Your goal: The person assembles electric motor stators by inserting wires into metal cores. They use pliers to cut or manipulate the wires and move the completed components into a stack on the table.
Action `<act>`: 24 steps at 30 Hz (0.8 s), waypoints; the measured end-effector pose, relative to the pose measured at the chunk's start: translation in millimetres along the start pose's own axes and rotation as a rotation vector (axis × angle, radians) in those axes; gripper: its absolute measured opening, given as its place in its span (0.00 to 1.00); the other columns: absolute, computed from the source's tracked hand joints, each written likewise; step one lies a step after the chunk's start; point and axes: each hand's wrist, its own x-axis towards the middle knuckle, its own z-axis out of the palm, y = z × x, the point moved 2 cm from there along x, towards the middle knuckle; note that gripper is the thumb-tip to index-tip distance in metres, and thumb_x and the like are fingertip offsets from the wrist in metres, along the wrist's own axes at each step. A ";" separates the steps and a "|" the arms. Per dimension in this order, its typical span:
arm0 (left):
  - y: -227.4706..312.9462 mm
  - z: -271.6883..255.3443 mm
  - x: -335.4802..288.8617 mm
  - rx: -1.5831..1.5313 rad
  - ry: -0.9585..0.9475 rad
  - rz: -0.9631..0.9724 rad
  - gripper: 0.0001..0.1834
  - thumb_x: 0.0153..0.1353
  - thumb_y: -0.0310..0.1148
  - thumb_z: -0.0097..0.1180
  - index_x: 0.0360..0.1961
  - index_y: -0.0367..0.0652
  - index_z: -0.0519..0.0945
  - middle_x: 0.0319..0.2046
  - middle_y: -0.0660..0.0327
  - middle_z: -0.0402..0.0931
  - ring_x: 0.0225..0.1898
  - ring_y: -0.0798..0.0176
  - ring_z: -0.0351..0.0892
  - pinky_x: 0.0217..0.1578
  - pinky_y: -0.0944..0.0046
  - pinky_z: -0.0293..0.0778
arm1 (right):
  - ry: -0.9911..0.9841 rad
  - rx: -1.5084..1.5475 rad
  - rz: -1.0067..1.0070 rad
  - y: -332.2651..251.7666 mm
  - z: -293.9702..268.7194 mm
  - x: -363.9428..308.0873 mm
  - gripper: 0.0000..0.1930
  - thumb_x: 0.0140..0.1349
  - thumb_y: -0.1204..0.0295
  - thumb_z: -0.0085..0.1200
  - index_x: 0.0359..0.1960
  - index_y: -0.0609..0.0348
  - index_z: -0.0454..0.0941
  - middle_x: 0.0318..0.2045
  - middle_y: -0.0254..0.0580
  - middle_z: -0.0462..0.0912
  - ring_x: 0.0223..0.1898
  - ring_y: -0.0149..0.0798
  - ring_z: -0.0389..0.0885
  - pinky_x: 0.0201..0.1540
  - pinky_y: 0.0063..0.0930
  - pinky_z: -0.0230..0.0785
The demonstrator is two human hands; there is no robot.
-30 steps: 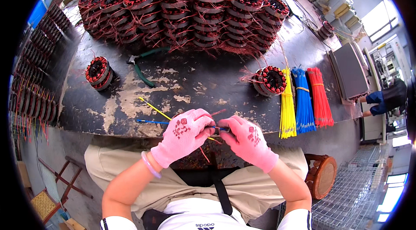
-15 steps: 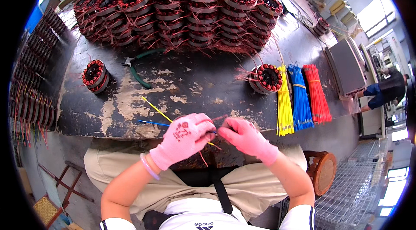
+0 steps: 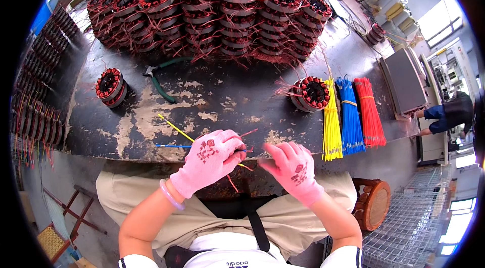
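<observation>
My left hand (image 3: 209, 157), in a pink printed glove, is closed in a pinch above the near table edge. A yellow wire (image 3: 174, 127) and a blue wire (image 3: 172, 146) stick out of it to the left. Thin reddish wire ends (image 3: 248, 132) poke out at its fingertips and below. Whatever else lies under these fingers is hidden. My right hand (image 3: 293, 169), in a matching glove, is just to the right, apart from the wires. Its fingers are spread a little with nothing visible in them, the tips slightly blurred.
A ring-shaped stator with red windings (image 3: 111, 88) stands at left, another (image 3: 309, 94) at right beside yellow (image 3: 332, 121), blue (image 3: 349, 116) and red wire bundles (image 3: 370, 111). Green-handled pliers (image 3: 162, 88) lie behind. Stacked stators (image 3: 235, 20) fill the far side. A person (image 3: 447, 115) bends at far right.
My right hand has drawn back from the left fingertips and opened, turning its back more into view. My left hand has shifted slightly left with the wires.
</observation>
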 end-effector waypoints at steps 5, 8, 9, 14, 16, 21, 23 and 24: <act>-0.8 0.0 -0.3 0.032 -0.004 0.016 0.07 0.55 0.31 0.67 0.35 0.45 0.83 0.38 0.62 0.81 0.38 0.54 0.81 0.40 0.55 0.77 | 0.128 0.017 -0.191 -7.2 18.9 17.2 0.18 0.53 0.66 0.70 0.46 0.50 0.81 0.39 0.32 0.84 0.36 0.40 0.83 0.37 0.37 0.75; -0.2 -0.5 0.8 0.020 -0.022 0.020 0.07 0.55 0.31 0.67 0.34 0.45 0.82 0.38 0.62 0.81 0.39 0.54 0.81 0.39 0.55 0.78 | -0.034 0.302 0.014 -9.4 21.5 18.6 0.13 0.58 0.69 0.67 0.44 0.53 0.81 0.35 0.34 0.84 0.34 0.40 0.83 0.37 0.33 0.75; 1.1 -1.3 1.2 0.023 -0.028 0.026 0.07 0.54 0.31 0.67 0.34 0.45 0.82 0.39 0.62 0.81 0.39 0.54 0.81 0.39 0.55 0.78 | -0.245 0.669 0.390 -11.8 24.4 15.3 0.06 0.64 0.70 0.61 0.40 0.57 0.81 0.29 0.35 0.83 0.29 0.34 0.81 0.33 0.29 0.72; 0.4 -0.4 -1.4 0.011 0.008 0.046 0.07 0.54 0.29 0.67 0.34 0.45 0.82 0.38 0.62 0.81 0.38 0.54 0.81 0.38 0.55 0.78 | -0.549 1.288 0.780 -1.7 20.2 15.6 0.09 0.70 0.66 0.57 0.40 0.60 0.80 0.31 0.33 0.81 0.32 0.22 0.76 0.34 0.24 0.70; 0.3 -0.1 -1.6 0.004 0.010 0.041 0.08 0.53 0.29 0.67 0.34 0.45 0.82 0.38 0.62 0.81 0.38 0.54 0.81 0.38 0.55 0.78 | -0.524 0.881 0.532 -0.2 8.2 19.0 0.08 0.68 0.68 0.58 0.42 0.58 0.79 0.34 0.33 0.82 0.33 0.26 0.78 0.36 0.25 0.71; 0.0 -0.5 0.5 0.010 -0.006 0.026 0.07 0.53 0.29 0.67 0.34 0.45 0.82 0.38 0.63 0.81 0.38 0.54 0.81 0.39 0.55 0.77 | -0.003 0.077 -0.182 -8.4 10.2 24.2 0.09 0.57 0.65 0.64 0.36 0.49 0.78 0.28 0.37 0.74 0.36 0.42 0.80 0.39 0.39 0.74; -0.4 -1.0 0.5 0.009 -0.003 0.034 0.07 0.53 0.29 0.66 0.34 0.45 0.82 0.38 0.63 0.81 0.38 0.54 0.81 0.39 0.56 0.77 | -0.049 0.188 -0.161 -3.6 12.4 25.8 0.08 0.60 0.65 0.63 0.37 0.50 0.79 0.29 0.35 0.77 0.34 0.42 0.80 0.37 0.38 0.73; -0.6 -1.7 1.4 0.002 -0.002 0.045 0.07 0.53 0.28 0.66 0.34 0.45 0.82 0.38 0.63 0.81 0.38 0.54 0.81 0.39 0.56 0.77 | -0.071 0.244 -0.150 -2.4 13.2 26.4 0.08 0.61 0.65 0.62 0.38 0.50 0.79 0.30 0.34 0.78 0.33 0.43 0.80 0.36 0.38 0.73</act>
